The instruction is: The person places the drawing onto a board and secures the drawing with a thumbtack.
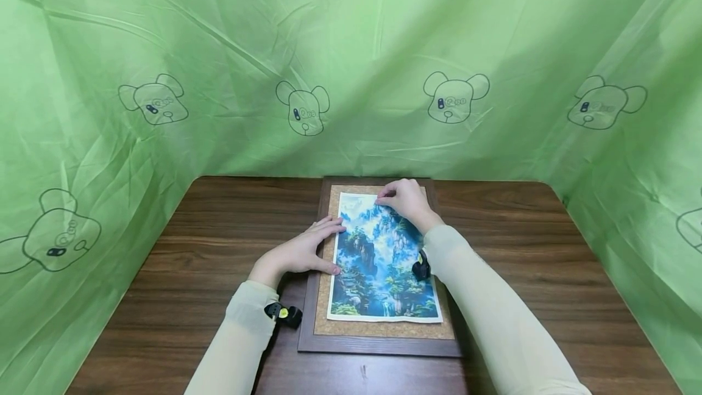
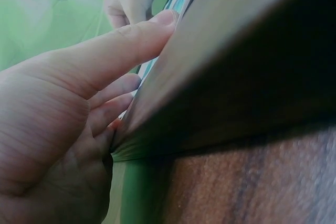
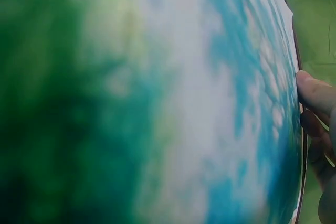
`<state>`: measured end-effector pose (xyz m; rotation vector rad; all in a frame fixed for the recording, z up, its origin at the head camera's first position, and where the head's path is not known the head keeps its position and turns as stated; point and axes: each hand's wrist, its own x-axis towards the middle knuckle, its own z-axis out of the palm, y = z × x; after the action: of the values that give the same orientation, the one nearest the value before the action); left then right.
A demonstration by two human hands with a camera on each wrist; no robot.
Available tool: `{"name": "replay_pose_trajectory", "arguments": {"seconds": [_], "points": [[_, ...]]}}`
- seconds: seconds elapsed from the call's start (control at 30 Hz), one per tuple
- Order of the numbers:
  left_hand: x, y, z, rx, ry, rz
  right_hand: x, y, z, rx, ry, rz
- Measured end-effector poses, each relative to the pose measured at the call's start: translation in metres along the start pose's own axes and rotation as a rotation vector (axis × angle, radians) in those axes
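A landscape print (image 1: 377, 255) of blue mountains and green trees lies on a cork board (image 1: 323, 297) with a dark wooden frame (image 1: 378, 346). My left hand (image 1: 298, 253) rests along the print's left side, its fairly straight fingertips on the upper edge and the thumb lower down. In the left wrist view, that thumb (image 2: 131, 40) lies over the frame's side. My right hand (image 1: 408, 201) is at the print's top, thumb and forefinger brought together against the paper. I cannot tell whether something small is between them. The right wrist view shows its thumb (image 3: 315, 93) at the paper's surface.
A brown wood-grain table (image 1: 208, 273) carries the board near its far edge. Green cloth (image 1: 373, 66) with bear-head drawings hangs behind and on both sides. Each wrist wears a small black camera, as on the left sleeve (image 1: 244, 316). The print's lower edge is slightly wavy.
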<state>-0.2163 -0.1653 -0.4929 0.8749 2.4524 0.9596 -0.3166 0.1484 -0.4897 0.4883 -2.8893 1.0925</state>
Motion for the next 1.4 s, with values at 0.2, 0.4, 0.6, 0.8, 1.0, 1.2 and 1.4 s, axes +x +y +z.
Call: {"name": "replay_pose_trajectory", "arguments": {"seconds": [0.2, 0.4, 0.6, 0.8, 1.0, 1.2, 1.4], "points": [[-0.001, 0.0, -0.001, -0.007, -0.002, -0.001, 0.0, -0.001, 0.001, 0.019, 0.0, 0.024], [-0.002, 0.0, -0.002, -0.001, 0.003, -0.003, 0.0, -0.001, 0.002, 0.007, -0.01, 0.025], [-0.001, 0.0, -0.002, -0.001, 0.006, 0.009, 0.001, -0.002, 0.001, -0.016, -0.016, 0.019], [0.0, -0.002, -0.001, 0.004, 0.001, 0.01, -0.001, -0.002, -0.002, -0.048, -0.045, -0.009], [-0.001, -0.003, 0.001, -0.003, 0.002, 0.008, -0.002, -0.005, -0.007, -0.146, -0.11, -0.087], [-0.003, -0.002, -0.001, -0.001, -0.003, 0.006, -0.005, -0.011, -0.012, -0.303, -0.189, -0.189], [-0.004, 0.0, -0.005, 0.009, -0.002, 0.005, -0.01, -0.012, -0.02, -0.331, -0.267, -0.224]]}}
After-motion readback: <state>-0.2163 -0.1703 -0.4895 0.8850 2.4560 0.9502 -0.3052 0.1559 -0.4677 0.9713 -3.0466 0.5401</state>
